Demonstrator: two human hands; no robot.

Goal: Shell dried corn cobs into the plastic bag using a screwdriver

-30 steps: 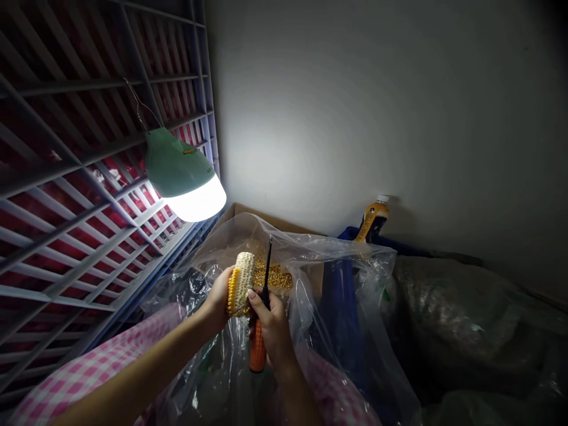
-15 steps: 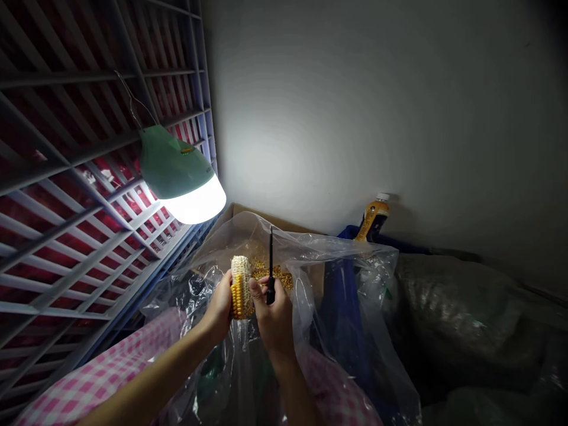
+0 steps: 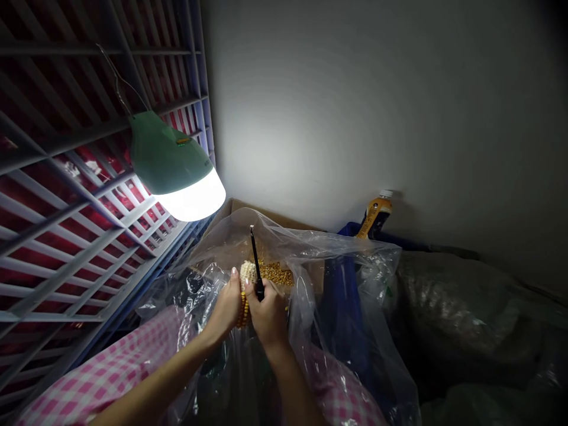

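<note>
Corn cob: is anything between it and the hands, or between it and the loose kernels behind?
Nothing visible. The left hand grips the corn cob and the right hand, holding a screwdriver, presses against it. The loose kernels lie just beyond in the open plastic bag, nothing between.

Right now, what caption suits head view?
Left hand holds a yellow corn cob; right hand holds a thin black tool.

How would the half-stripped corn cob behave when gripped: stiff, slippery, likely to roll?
The corn cob is probably stiff and light: its bare pale tip looks dry. Held in the left hand, its rough surface likely resists slipping. Being round, it might roll if set down.
</note>
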